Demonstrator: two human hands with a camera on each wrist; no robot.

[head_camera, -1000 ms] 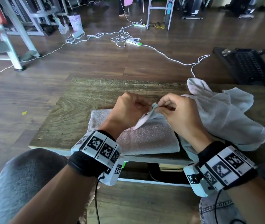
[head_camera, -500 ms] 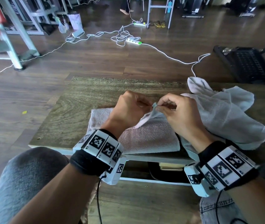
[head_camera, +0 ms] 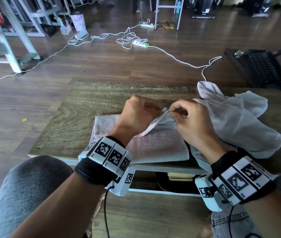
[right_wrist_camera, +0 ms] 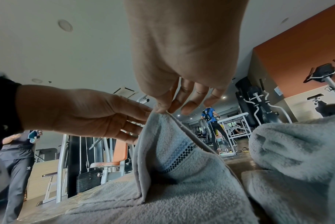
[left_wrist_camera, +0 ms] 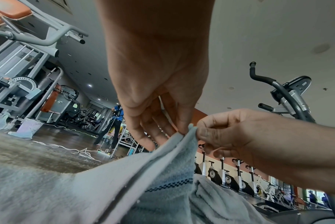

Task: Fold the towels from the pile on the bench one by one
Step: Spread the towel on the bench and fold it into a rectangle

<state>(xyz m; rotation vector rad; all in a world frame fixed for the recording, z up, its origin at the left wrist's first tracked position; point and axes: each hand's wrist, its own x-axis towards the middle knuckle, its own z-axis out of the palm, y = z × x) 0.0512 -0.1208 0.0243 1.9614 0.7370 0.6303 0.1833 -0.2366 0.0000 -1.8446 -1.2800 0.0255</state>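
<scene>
At the centre of the head view, above the wooden counter point(head_camera: 78, 109), I am pinching one raised corner of the towel point(head_camera: 153, 145) with both hands. My left hand point(head_camera: 139, 114) is gripping the corner between thumb and fingertips, and my right hand point(head_camera: 189, 121) is pinching the same corner from the other side, so the two hands are almost touching. The rest of the towel is lying flat on the counter's near edge, just below my wrists, and it is rising in a ridge to the pinched corner. In the left wrist view the corner point(left_wrist_camera: 189, 128) is showing two layers and a blue checked band lower down; whether more layers are held I cannot tell. To the right of the frame, the pile of unfolded towels point(head_camera: 235, 121) is lying crumpled on the counter, touching the towel I am holding. In the upper middle of the frame, a white power strip point(head_camera: 140, 43) and its cables are lying on the floor.
</scene>
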